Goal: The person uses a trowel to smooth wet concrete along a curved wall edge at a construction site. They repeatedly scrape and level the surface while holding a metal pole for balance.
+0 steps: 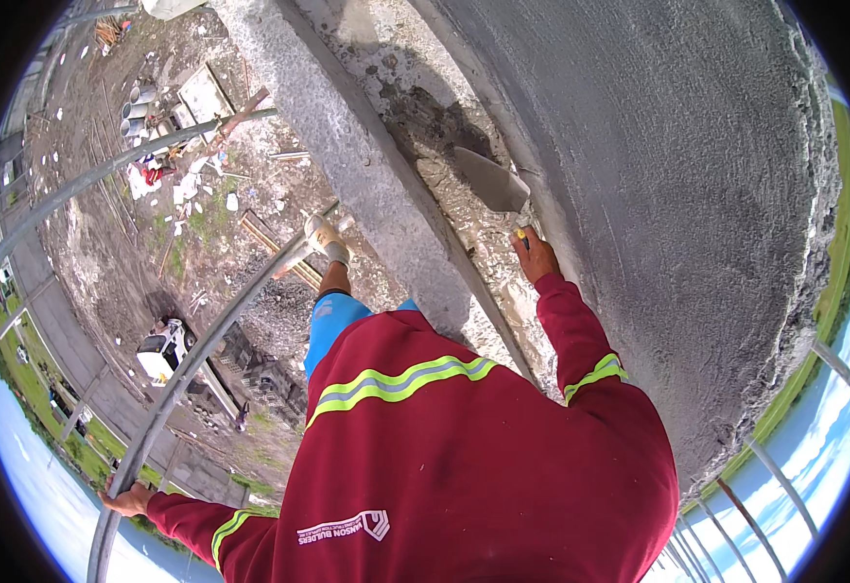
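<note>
My right hand (538, 257) is closed round the handle of a pointing trowel, with a bit of yellow showing at the fingers. The grey trowel blade (491, 182) points away from me, over wet mortar (434, 136) in a narrow channel. A low concrete edge (357, 146) bounds that channel on the left, and a smooth grey plastered wall (658, 194) rises on its right. Far out to the lower left, my left hand (130, 499) grips a grey metal scaffold pipe (167, 398); its fingers are partly hidden behind the pipe.
My shod foot (326, 238) rests on or near the scaffold pipe, high above the ground. Another pipe (104, 185) crosses the upper left. Below lie debris, planks (274, 248), concrete culverts (135, 112) and a white vehicle (164, 352). Several upright bars (750, 520) stand beyond the wall.
</note>
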`<state>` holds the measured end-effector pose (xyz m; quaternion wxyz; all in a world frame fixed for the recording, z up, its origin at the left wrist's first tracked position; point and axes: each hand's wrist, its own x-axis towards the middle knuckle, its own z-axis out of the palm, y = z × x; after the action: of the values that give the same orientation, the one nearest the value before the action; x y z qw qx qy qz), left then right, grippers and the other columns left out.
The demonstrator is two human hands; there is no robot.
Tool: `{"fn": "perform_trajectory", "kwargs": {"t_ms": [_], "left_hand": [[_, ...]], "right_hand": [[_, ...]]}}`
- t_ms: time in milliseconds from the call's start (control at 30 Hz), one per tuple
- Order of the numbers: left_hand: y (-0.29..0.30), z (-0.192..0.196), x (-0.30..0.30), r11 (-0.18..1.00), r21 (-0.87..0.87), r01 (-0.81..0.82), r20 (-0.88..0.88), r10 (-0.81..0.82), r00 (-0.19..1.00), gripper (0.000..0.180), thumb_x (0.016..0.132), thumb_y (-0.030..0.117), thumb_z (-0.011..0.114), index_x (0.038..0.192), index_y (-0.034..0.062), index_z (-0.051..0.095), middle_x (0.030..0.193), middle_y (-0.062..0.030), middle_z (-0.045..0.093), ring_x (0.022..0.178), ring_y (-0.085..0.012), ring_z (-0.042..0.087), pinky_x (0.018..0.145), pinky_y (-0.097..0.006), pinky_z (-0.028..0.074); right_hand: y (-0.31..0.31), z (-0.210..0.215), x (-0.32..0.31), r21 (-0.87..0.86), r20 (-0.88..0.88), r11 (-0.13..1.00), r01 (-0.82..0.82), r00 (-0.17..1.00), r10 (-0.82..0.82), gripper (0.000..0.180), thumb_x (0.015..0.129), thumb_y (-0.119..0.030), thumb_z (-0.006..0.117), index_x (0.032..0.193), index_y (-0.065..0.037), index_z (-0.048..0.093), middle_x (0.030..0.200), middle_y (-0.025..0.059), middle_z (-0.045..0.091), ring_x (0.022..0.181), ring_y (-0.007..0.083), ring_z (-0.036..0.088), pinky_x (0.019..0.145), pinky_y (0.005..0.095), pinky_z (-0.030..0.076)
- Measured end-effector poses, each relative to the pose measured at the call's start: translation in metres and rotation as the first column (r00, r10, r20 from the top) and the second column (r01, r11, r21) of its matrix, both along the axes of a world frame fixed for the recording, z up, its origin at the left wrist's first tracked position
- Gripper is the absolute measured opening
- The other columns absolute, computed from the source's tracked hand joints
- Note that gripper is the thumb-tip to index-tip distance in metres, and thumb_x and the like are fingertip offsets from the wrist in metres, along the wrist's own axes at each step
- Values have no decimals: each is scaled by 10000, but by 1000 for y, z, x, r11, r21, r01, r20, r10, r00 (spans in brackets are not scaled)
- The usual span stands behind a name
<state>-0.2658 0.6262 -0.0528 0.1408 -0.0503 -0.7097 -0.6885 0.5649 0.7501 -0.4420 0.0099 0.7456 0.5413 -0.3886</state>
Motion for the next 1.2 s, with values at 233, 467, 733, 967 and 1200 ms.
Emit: {"fn": "perform_trajectory", "kwargs": {"t_ms": [233, 467, 733, 967, 1200], "left_hand": [[-5, 3, -3, 998, -58, 8, 74, -4, 997, 274, 691, 247, 664, 782, 0, 587, 809, -127, 606, 838, -282, 585, 816, -458, 421], [-9, 3, -10, 996, -89, 12, 38, -8, 999, 288, 676, 251, 670, 803, 5, 591, 815, -138, 615, 771, -279, 589, 776, -440, 453], [-9, 1, -11, 998, -42, 52, 8, -52, 999, 274, 668, 250, 673, 765, 7, 591, 804, -129, 614, 778, -279, 587, 773, -437, 450], [-14, 0, -18, 998, -9, 63, 77, -62, 995, 318, 723, 281, 666, 805, -10, 566, 789, -114, 589, 789, -266, 577, 810, -434, 434], [-28, 1, -43, 993, 29, 118, 89, -120, 989, 313, 719, 311, 680, 808, 29, 576, 785, -108, 596, 785, -259, 569, 824, -418, 428]], "right_hand": [[-118, -42, 21, -236, 110, 971, 36, 994, -10, 402, 903, -447, 448, 974, -54, 495, 727, 241, 608, 716, 429, 594, 622, 507, 452], [-156, -72, -10, -313, 36, 938, 149, 989, -145, 451, 901, -480, 418, 1044, -61, 502, 781, 226, 630, 772, 419, 608, 658, 492, 473], [-79, -93, -35, -327, -108, 935, 141, 977, -185, 548, 888, -537, 402, 1083, -37, 516, 863, 254, 625, 836, 423, 601, 729, 484, 471], [22, -142, -63, -332, -226, 926, 181, 938, -265, 717, 861, -606, 385, 1233, 0, 475, 1134, 258, 557, 1073, 385, 530, 903, 413, 420], [107, -137, -84, -189, -108, 981, 34, 993, -55, 724, 862, -606, 370, 1271, -15, 454, 1195, 255, 524, 1139, 370, 490, 954, 407, 390]]}}
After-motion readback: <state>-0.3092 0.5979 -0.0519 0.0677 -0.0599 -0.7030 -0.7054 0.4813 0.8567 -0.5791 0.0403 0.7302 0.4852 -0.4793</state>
